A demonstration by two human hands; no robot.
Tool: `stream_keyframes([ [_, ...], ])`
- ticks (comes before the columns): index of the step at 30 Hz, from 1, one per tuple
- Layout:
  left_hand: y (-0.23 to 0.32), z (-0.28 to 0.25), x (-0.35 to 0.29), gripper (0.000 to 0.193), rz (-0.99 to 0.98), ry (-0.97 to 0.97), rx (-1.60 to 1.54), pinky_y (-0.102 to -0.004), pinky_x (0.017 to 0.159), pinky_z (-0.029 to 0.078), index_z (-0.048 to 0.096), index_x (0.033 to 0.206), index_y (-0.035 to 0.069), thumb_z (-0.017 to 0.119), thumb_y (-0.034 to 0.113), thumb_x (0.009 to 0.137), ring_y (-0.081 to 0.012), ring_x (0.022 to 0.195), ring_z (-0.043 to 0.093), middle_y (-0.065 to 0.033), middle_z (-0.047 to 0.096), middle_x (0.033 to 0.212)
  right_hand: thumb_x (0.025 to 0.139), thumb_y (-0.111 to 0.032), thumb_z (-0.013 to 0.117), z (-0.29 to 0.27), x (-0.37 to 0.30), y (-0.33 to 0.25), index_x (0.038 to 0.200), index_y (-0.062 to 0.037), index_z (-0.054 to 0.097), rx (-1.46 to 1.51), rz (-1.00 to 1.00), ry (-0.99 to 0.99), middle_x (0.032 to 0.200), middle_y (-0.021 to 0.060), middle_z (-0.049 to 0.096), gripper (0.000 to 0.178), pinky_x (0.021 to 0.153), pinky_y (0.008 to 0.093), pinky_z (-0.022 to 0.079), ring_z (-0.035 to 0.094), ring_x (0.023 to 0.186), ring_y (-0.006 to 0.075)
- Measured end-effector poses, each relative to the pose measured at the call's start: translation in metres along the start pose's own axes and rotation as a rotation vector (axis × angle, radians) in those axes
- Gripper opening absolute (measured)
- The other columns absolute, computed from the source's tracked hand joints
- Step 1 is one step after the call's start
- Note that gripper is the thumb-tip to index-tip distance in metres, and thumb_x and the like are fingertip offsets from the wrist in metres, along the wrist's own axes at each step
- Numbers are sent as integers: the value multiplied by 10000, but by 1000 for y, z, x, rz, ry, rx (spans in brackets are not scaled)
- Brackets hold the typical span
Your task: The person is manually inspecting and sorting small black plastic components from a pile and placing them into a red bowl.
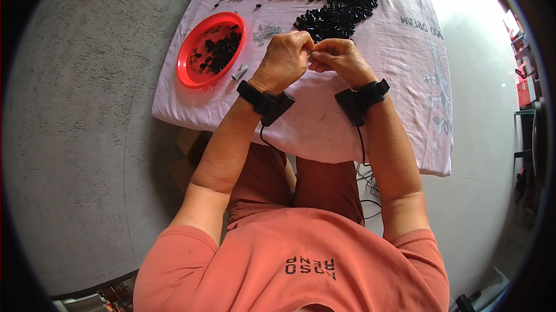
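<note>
You're holding left hand point(284, 60) and right hand point(344, 60) together, fingertips pressing inward; cannot tell whether pinching anything. Black pieces point(336, 17) are lying just beyond both hands on pink-clothed counter point(399, 74), pile stretching away far-leftward. Red basin point(182, 60) is sitting leftward, left hand nearer.

Setting read as an informal workroom for small-piece handwork, home or workshop; which of the two could not be settled. Floor point(87, 115) was bare grey concrete, rough-textured at left. Table draped in printed pale-pink cloth point(428, 150) carried a spread heap of small glossy black pieces point(339, 14), with similar pieces in a red plastic basin point(181, 60). Red objects point(526, 92), details blurred, lined the far right edge.
</note>
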State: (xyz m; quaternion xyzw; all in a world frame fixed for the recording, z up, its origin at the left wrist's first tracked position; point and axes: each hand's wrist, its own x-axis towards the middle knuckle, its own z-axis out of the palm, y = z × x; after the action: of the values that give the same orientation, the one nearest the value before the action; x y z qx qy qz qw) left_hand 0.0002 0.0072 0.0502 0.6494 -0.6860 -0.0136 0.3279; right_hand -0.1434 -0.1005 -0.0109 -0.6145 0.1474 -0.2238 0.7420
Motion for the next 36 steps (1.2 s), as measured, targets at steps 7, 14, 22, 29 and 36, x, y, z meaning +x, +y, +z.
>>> stream_keyframes([
  [7, 9, -3, 8, 45, -112, -7, -86, -351, 655, 519, 627, 871, 7, 642, 7, 828, -261, 719, 673, -141, 665, 773, 955, -119, 627, 0, -2, -6, 1006, 32, 670, 1, -22, 36, 845, 96, 705, 165, 703, 259, 577, 696, 765, 141],
  [14, -1, -4, 9, 108, -158, 53, -123, -293, 667, 531, 665, 972, 18, 658, 50, 869, -155, 715, 669, -83, 708, 818, 940, -152, 650, -6, -3, -10, 1024, 2, 673, 110, -50, 145, 878, 94, 708, 177, 720, 252, 571, 699, 778, 145],
  [22, -6, 2, 8, 120, -199, 117, -232, -313, 681, 552, 696, 967, 20, 643, 34, 860, -213, 756, 709, -132, 719, 847, 937, -158, 647, -10, -1, -8, 1038, -13, 674, 201, -35, 143, 906, 102, 708, 178, 736, 257, 572, 702, 795, 158],
  [29, -1, 11, 15, 119, -64, 111, -210, -271, 669, 520, 699, 975, 25, 688, 50, 858, -134, 747, 659, -70, 701, 855, 938, -162, 647, -9, -3, -7, 1053, -13, 672, 152, -34, 126, 893, 82, 707, 189, 742, 255, 571, 695, 785, 143],
  [36, 1, 11, 13, 66, -74, 161, -140, -283, 652, 521, 694, 911, 16, 689, 32, 848, -141, 740, 666, -68, 694, 838, 970, -142, 611, -8, 0, -4, 1085, 8, 664, 180, -46, 99, 907, 85, 706, 197, 733, 234, 580, 706, 802, 141],
])
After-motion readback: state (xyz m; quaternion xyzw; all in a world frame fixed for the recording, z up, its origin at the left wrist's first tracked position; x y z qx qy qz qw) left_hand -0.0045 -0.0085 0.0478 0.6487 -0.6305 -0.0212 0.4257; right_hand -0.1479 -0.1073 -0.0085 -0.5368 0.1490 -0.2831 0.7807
